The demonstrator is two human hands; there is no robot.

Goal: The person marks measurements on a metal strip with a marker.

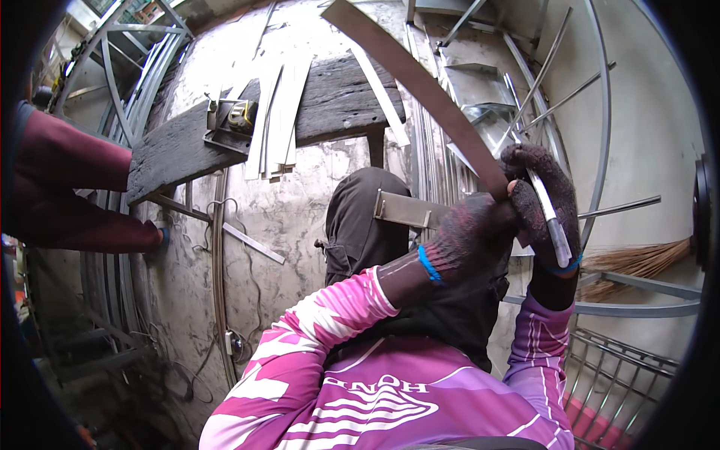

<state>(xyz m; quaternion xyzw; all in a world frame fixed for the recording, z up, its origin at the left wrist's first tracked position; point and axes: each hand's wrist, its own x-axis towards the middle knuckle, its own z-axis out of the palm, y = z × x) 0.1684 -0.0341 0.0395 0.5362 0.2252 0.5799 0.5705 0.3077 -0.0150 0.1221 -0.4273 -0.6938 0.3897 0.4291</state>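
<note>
A long flat dark metal strip (427, 82) rises from my hands toward the upper left. My left hand (476, 229), in a dark glove, is closed round its lower end. Close against it, my right hand (536, 176), gloved as well, is closed on a white marker pen (553, 221) that slants down across the palm. The right thumb lies by the strip's edge; whether it presses on it I cannot tell. Below my left hand, a short flat metal bar (405, 210) lies across my knee.
A dark wooden bench (341, 90) ahead carries several pale metal strips (281, 112) and a tape measure (242, 115). Another person's leg (75, 157) is at the left. Metal bars (431, 142) lie on the floor, and a broom (645, 259) stands at the right.
</note>
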